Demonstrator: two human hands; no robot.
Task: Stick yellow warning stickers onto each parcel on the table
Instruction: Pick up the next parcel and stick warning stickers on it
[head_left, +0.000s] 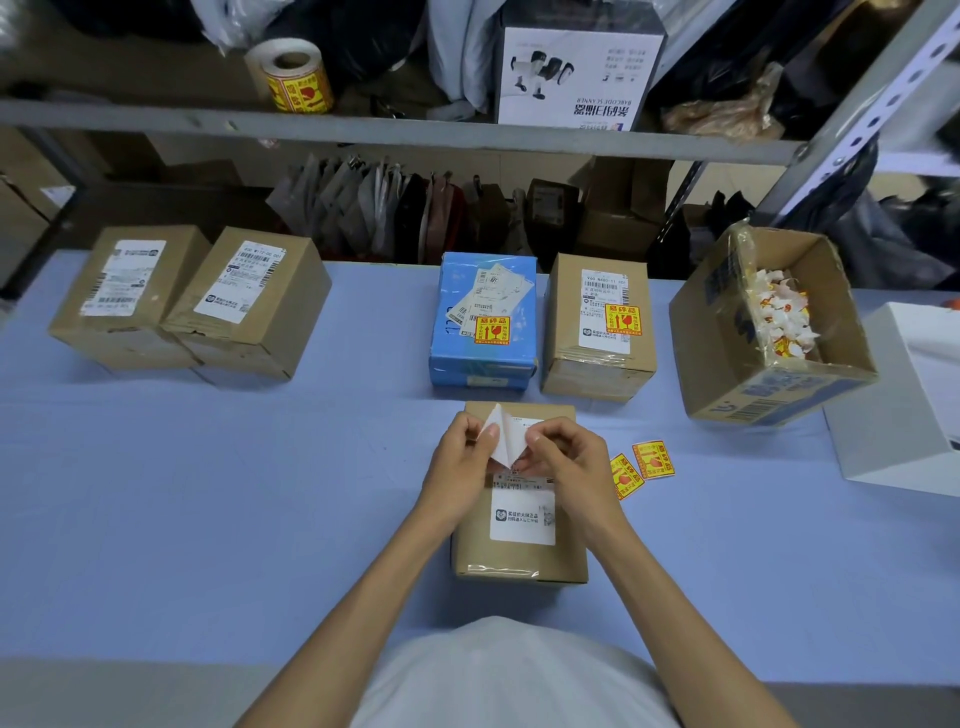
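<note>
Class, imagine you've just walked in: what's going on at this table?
A person's left hand and right hand pinch a sticker, white side showing, apparently peeling it over the near parcel. The blue parcel and the brown parcel beside it already carry yellow stickers; two boxes at far left do not. Two spare stickers lie on the table.

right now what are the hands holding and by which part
A sticker sheet, white side showing, held over the nearest parcel. The left hand pinches its left edge; the right hand pinches its lower right corner.
</note>
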